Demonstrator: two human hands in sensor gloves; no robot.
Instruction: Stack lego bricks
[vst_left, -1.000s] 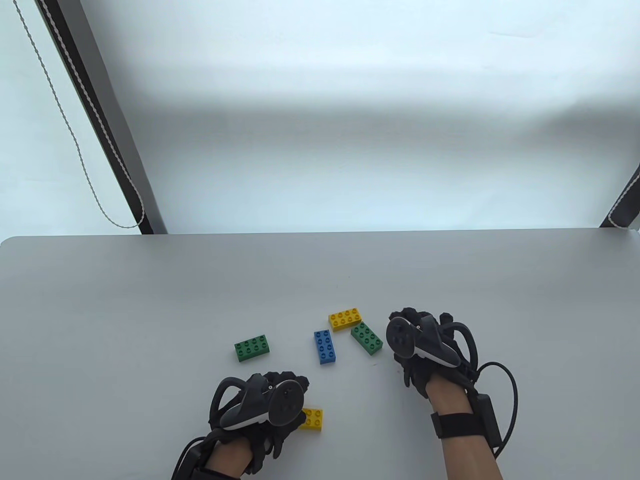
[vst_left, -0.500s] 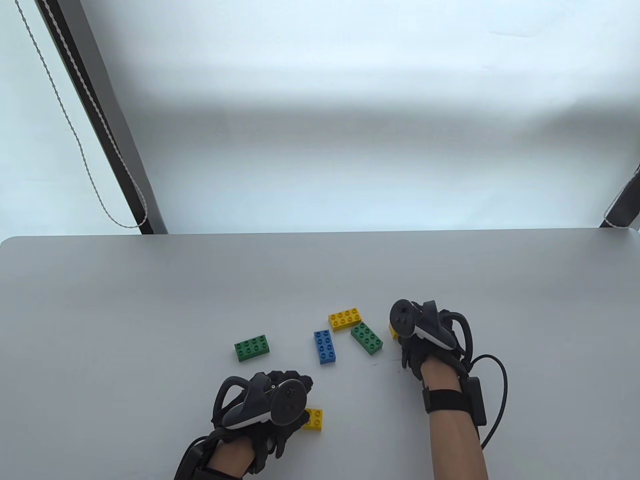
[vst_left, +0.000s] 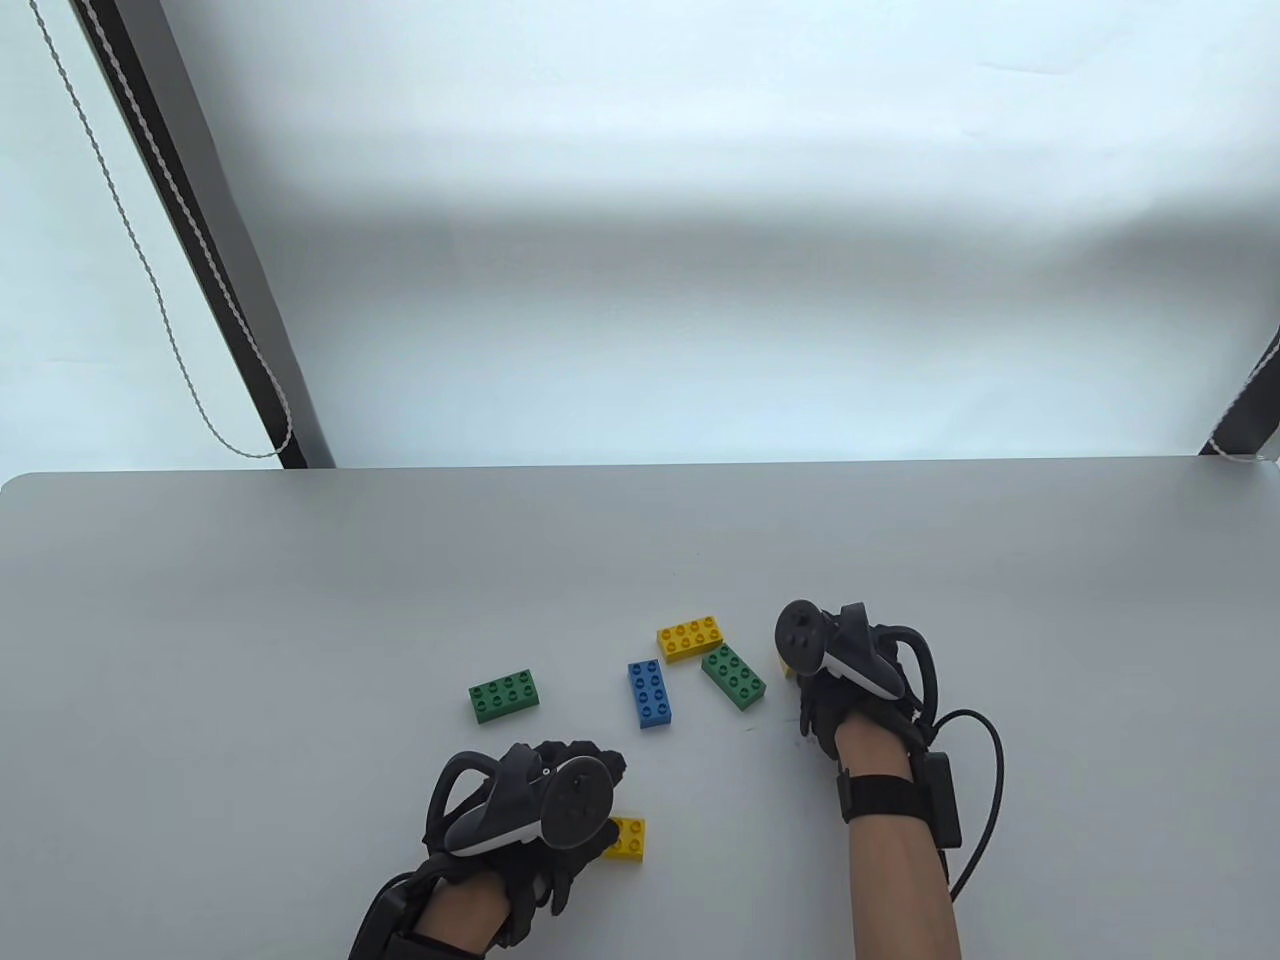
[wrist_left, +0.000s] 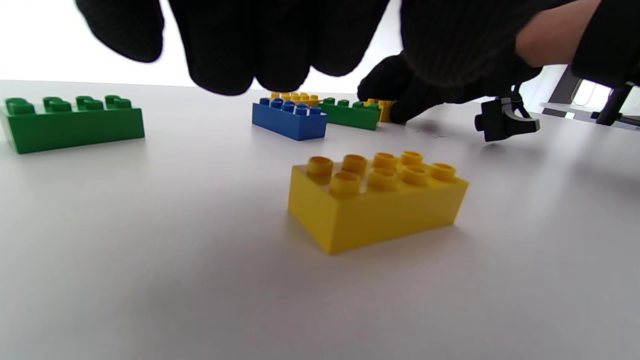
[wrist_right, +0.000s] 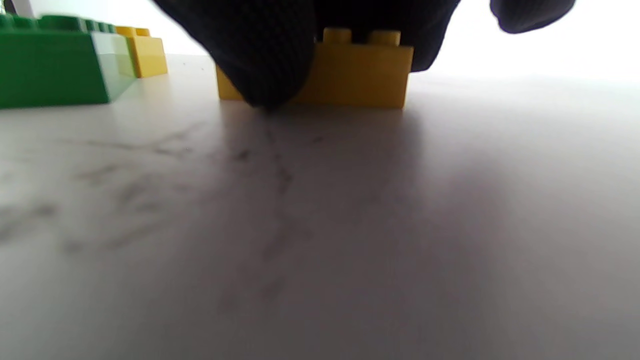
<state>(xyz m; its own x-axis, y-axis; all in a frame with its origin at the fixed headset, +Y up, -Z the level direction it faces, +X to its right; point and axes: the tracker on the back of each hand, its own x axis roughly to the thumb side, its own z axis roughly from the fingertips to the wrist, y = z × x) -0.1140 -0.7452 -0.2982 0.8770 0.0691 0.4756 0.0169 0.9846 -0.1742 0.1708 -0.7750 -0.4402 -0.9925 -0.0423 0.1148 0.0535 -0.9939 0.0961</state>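
Six bricks lay studs-up on the grey surface (vst_left: 300, 600), all toward its near edge and none stacked: a green brick (vst_left: 505, 696) sat alone toward the left, while a blue brick (vst_left: 651, 693), a yellow brick (vst_left: 691, 637) and a second green brick (vst_left: 734, 676) formed a loose cluster nearer the middle, the yellow and second green touching at a corner. Nearest the near edge lay a yellow two-by-four brick (wrist_left: 375, 200), flat and slightly skewed. A further yellow brick (wrist_right: 350, 75) rested flat just right of the cluster, partly covered by black gloved fingers (wrist_right: 265, 55) touching its front face.
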